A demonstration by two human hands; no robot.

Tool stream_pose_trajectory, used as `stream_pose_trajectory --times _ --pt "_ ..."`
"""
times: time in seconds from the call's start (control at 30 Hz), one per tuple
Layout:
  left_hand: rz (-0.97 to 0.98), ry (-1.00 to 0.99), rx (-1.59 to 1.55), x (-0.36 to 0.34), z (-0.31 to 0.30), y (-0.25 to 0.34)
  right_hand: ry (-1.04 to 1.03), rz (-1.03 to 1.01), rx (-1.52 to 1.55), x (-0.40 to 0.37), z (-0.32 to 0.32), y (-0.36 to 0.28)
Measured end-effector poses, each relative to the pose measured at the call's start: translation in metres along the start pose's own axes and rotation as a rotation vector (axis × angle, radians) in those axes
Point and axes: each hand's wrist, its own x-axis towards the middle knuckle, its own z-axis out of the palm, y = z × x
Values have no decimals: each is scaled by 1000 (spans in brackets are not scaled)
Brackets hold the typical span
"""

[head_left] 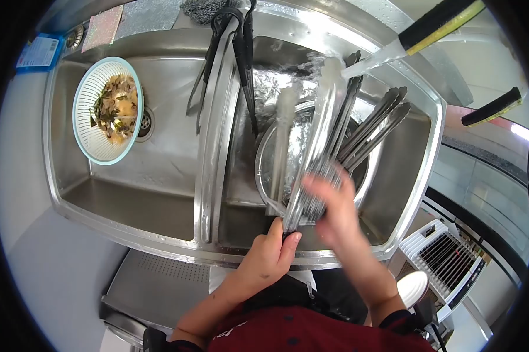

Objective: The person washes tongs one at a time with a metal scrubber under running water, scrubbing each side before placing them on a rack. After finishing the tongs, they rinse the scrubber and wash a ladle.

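My left hand (pixel 268 256) is closed around the dark handle end of a pair of metal tongs (pixel 322 117), which points up and away over the right basin. Water runs from a black and yellow spout (pixel 440 24) onto the far end of these tongs. My right hand (pixel 336 212) is smeared by motion beside the tongs' lower part; whether it touches them I cannot make out. Below is a round metal bowl (pixel 260 167) with water in it. Several more metal tongs (pixel 382 117) lean in the bowl on the right, and another long utensil (pixel 284 135) stands on its left.
Black-handled tongs (pixel 222 26) straddle the sink divider (pixel 210 164). In the left basin, a pale basket strainer (pixel 88 117) holds food scraps near the drain (pixel 144 122). A dark scrubber (pixel 203 9) and cloths (pixel 147 16) lie along the back edge. A white rack (pixel 446 258) stands at the lower right.
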Motion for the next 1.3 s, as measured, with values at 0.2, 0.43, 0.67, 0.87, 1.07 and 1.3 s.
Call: stream_pose_trajectory --times 0.2,0.43,0.67,0.87,1.07,1.3 --pt "-38 -30 43 -12 8 0 -454 -141 267 82 7 -83" --pt "706 424 432 6 -9 -17 -406 -318 379 43 -19 -86" --pt "91 -34 -247 31 12 -47 -308 -504 374 30 -28 -80" --pt "302 136 18 30 -4 -18 -151 -346 411 48 -53 -38" --pt "282 118 61 36 -3 -14 -271 -116 188 31 -30 26" --pt "228 64 9 38 -16 -18 -497 -139 -129 28 -32 28"
